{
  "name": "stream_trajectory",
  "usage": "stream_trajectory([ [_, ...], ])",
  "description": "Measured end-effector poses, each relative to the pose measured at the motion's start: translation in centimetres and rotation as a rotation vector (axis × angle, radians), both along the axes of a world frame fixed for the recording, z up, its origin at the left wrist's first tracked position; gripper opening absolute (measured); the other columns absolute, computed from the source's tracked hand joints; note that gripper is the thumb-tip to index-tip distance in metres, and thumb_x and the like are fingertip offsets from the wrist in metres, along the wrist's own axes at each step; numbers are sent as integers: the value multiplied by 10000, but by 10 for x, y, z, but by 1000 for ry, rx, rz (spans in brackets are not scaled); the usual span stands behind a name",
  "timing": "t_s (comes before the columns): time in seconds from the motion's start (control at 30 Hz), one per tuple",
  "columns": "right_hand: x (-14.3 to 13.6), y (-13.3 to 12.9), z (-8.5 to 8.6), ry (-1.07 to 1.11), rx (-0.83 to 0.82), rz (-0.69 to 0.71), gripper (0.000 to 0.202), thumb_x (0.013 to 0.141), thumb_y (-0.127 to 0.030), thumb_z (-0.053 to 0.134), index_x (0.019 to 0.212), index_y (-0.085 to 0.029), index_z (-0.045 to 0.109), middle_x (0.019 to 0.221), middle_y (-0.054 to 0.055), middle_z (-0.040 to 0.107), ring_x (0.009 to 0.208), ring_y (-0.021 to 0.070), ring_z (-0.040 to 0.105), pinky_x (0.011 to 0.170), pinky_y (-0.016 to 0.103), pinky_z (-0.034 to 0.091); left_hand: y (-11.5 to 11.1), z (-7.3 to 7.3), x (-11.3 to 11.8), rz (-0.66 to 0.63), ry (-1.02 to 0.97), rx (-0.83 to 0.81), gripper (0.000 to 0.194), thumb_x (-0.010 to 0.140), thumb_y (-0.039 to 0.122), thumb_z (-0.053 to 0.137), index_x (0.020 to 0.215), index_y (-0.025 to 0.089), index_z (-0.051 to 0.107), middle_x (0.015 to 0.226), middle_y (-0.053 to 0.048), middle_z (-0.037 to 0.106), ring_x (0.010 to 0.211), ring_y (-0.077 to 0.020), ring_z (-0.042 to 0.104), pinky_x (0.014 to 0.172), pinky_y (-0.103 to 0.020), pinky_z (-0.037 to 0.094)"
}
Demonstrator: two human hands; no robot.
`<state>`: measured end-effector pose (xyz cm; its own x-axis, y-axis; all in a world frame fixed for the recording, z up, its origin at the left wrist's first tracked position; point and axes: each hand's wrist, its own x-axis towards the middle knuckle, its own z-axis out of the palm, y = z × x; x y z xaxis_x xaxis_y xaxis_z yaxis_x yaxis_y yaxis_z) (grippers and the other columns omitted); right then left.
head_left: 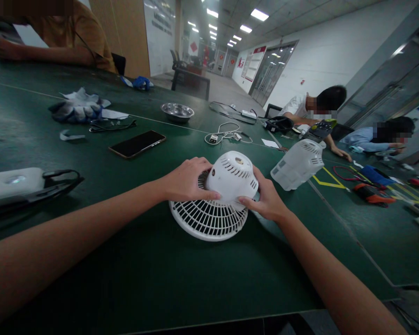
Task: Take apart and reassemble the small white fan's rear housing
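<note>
A white slotted motor housing [230, 179] sits over a round white fan grille [211, 223] on the green table. My left hand [190, 180] is wrapped round the housing's left side, its thumb across the front. Against the right side presses my right hand [268, 197], thumb at the lower front edge. Both hands are closed on the housing, which hides part of the grille. To the right stands a translucent white plastic housing [296, 165] with slots near its top, touched by neither hand.
Left on the green table [153, 284] lie a phone [138, 144], gloves [78, 106] and a white device [14, 186]. Beyond are a metal bowl [178, 111] and a white cable [225, 135]. Orange-black tool [373, 194] lies right. Other people sit around the table.
</note>
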<state>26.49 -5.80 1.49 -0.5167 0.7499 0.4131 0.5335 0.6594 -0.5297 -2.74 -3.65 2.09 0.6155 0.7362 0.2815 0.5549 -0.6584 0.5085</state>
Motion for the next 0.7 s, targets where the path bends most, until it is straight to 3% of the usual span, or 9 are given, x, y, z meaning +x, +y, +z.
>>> stream_trajectory([
  [0.23, -3, 0, -1, -5, 41, -34, 932, 777, -504, 847, 1577, -303, 413, 1530, 117, 583, 1342, 408, 601, 1130, 668, 477, -3, -1, 2, 39, 14, -17, 879, 763, 800, 692, 1324, 125, 651, 1285, -183, 643, 1146, -361, 592, 967, -528, 474],
  [0.4, -3, 0, 1, -43, 59, -12, 992, 779, -511, 843, 1618, -303, 357, 1549, 123, 567, 1376, 411, 576, 1149, 671, 457, 1, -3, -2, -30, 18, -10, 766, 805, 754, 671, 1315, 183, 676, 1310, -159, 655, 1168, -352, 597, 997, -522, 460],
  [0.57, -6, -2, 3, -68, 111, -36, 1019, 789, -527, 828, 1638, -310, 309, 1587, 123, 529, 1386, 423, 568, 1151, 674, 455, 2, -3, -2, -14, 49, 23, 810, 764, 745, 715, 1335, 173, 664, 1348, -176, 656, 1206, -389, 599, 1013, -570, 464],
  [0.7, -5, -5, 1, -55, 89, -53, 1173, 752, -634, 821, 1670, -300, 171, 1561, 155, 547, 1250, 438, 664, 1052, 660, 540, -2, -5, 1, 28, -28, 85, 695, 903, 561, 653, 1453, 146, 566, 1375, -182, 669, 1245, -378, 622, 1079, -592, 447],
])
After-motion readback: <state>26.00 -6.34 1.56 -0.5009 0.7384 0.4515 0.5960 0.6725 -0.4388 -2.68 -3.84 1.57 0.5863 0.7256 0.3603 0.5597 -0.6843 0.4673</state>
